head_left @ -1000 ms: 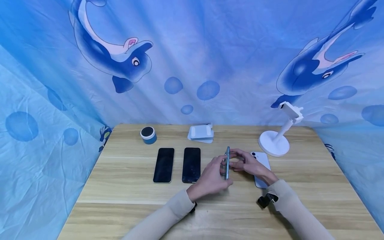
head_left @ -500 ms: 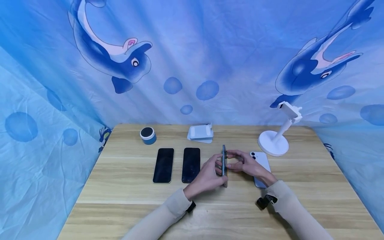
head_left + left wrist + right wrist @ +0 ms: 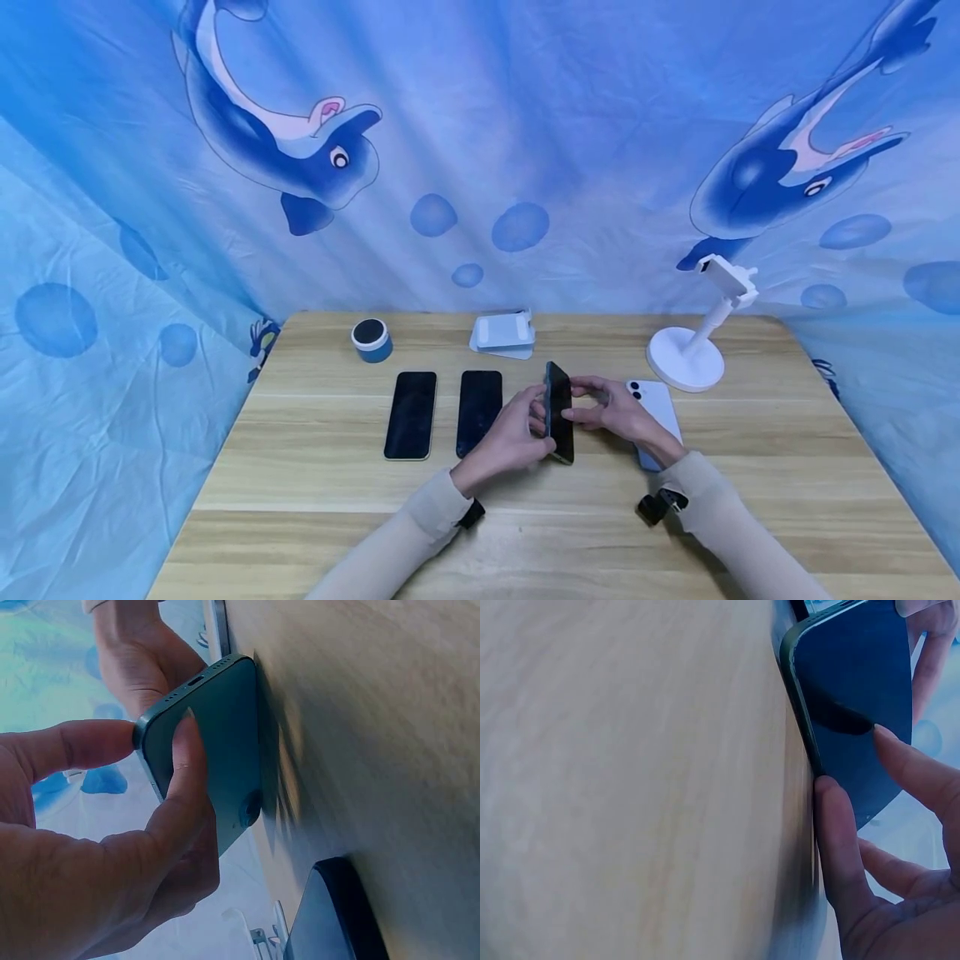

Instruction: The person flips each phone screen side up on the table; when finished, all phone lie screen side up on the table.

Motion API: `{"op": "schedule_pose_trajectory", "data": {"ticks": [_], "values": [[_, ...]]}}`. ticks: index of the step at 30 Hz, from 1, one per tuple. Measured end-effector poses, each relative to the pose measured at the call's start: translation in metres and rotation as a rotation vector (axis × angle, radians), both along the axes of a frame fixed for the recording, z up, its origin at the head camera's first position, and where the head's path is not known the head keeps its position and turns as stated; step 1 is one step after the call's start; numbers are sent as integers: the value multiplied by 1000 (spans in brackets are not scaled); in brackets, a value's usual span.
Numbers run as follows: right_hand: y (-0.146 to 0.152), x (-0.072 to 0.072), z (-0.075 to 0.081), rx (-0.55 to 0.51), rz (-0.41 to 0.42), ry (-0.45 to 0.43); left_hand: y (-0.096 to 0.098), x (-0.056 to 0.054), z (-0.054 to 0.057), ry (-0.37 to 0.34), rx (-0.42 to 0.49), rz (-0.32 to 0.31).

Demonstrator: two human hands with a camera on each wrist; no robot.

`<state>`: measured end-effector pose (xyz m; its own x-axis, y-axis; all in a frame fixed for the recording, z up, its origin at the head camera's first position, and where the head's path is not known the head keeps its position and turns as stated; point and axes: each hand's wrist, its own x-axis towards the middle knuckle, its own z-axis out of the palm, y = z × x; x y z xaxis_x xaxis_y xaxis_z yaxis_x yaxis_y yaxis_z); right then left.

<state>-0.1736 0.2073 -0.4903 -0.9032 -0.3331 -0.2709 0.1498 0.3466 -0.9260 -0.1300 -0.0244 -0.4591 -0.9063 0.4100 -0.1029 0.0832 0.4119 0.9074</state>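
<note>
A smartphone (image 3: 559, 421) stands tilted on its long edge, its dark screen turned toward the right. My left hand (image 3: 516, 435) grips it, thumb at the near corner and fingers against the greenish back (image 3: 225, 742), as the left wrist view shows. From the other side my right hand (image 3: 611, 408) holds it too, one fingertip (image 3: 883, 735) on the screen and another down at the lower long edge close to the table. Left of it lie two phones with dark screens, one (image 3: 477, 408) near my left hand and another (image 3: 410, 415) further left.
A light phone (image 3: 660, 408) lies back up, partly under my right wrist. Behind stand a white phone stand (image 3: 684, 358), a folded white holder (image 3: 504, 331) and a blue-and-white round container (image 3: 372, 340). A blue dolphin curtain (image 3: 465, 150) hangs past the wooden table (image 3: 300, 492).
The held phone has shifted left and tipped, from edge-on to showing its dark screen on the right. Both hands have moved slightly left with it.
</note>
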Motion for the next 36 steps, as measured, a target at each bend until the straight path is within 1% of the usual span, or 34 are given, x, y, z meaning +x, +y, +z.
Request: {"op": "schedule_pose_trajectory", "data": {"ticks": [4,8,17,29,36], "values": [[-3,1,0,28,-31,11,-1,0,-1,-11,-19,12],[-6,3,0,27,-50,20,-3,0,-3,-11,-54,17],[-7,4,3,73,-59,64,-6,-4,-6,-11,-94,16],[-7,-1,-1,122,-103,60,-7,-7,-9,-5,-127,7],[-8,-1,0,150,-105,80,-5,-9,-9,8,-198,17]]}}
